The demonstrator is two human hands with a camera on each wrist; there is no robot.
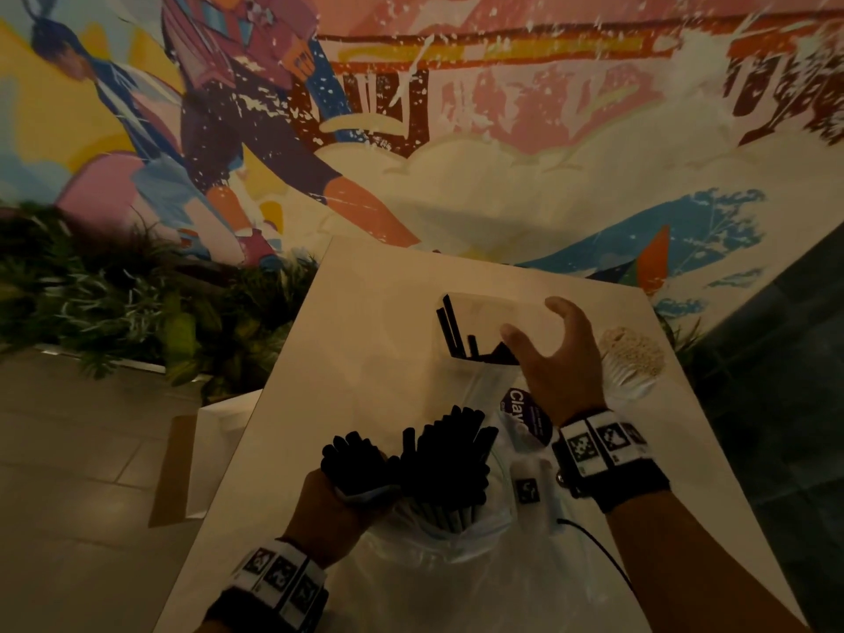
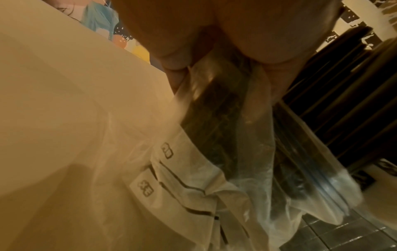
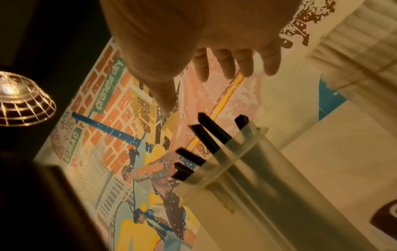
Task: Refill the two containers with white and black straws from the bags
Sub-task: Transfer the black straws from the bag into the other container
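A clear container [image 1: 484,312] with a few black straws [image 1: 452,333] stands mid-table. My right hand [image 1: 536,328] hovers open beside its rim, fingers [image 3: 225,64] spread, holding nothing; the container [image 3: 247,178] and its straws [image 3: 206,135] sit just below the palm. My left hand [image 1: 338,495] grips a bunch of black straws [image 1: 354,461] together with some bag plastic. Beside it, more black straws [image 1: 447,468] stick out of the clear plastic bag [image 1: 438,550]. In the left wrist view the fingers [image 2: 176,68] wrap plastic over dark straws [image 2: 217,110]. White straws [image 1: 632,356] fill a second container at the right.
The white table [image 1: 365,340] ends close on the left, with floor tiles and plants [image 1: 114,285] beyond. A bag with a purple label [image 1: 525,415] lies under my right wrist. A painted wall [image 1: 456,130] rises behind the table. A lamp [image 3: 19,100] glows in the right wrist view.
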